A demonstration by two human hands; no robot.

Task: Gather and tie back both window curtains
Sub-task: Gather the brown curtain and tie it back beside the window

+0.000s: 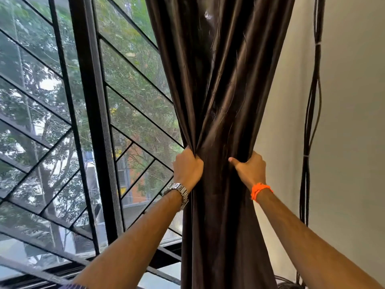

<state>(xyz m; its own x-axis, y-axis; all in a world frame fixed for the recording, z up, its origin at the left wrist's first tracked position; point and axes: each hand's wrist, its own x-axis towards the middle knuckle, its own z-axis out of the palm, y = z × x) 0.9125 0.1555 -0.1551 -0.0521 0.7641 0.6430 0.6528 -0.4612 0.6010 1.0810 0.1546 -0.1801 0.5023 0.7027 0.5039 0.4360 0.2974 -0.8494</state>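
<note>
The dark brown curtain (pixel 218 90) hangs at the right edge of the window (pixel 83 122), against the pale wall (pixel 350 122), and is drawn in to a narrow waist where both hands pinch it. The left hand (pixel 188 168) clenches the window-side edge of the bundle, its fingers wrapped into the folds with only the back of the hand and knuckles showing; a metal watch (pixel 178 192) sits on that wrist. The right hand (pixel 251 168) grips the wall-side edge, thumb pointing inward across the front of the cloth while its fingers curl behind the fabric, out of sight. An orange thread band (pixel 260 189) circles the right wrist. Both forearms reach up and forward from the bottom of the frame, nearly straight. The curtain's top and hem are cut off by the frame. A bunch of black cables (pixel 310 122) runs down the wall to the right. Beyond the black diagonal window bars, trees are blurred.
</note>
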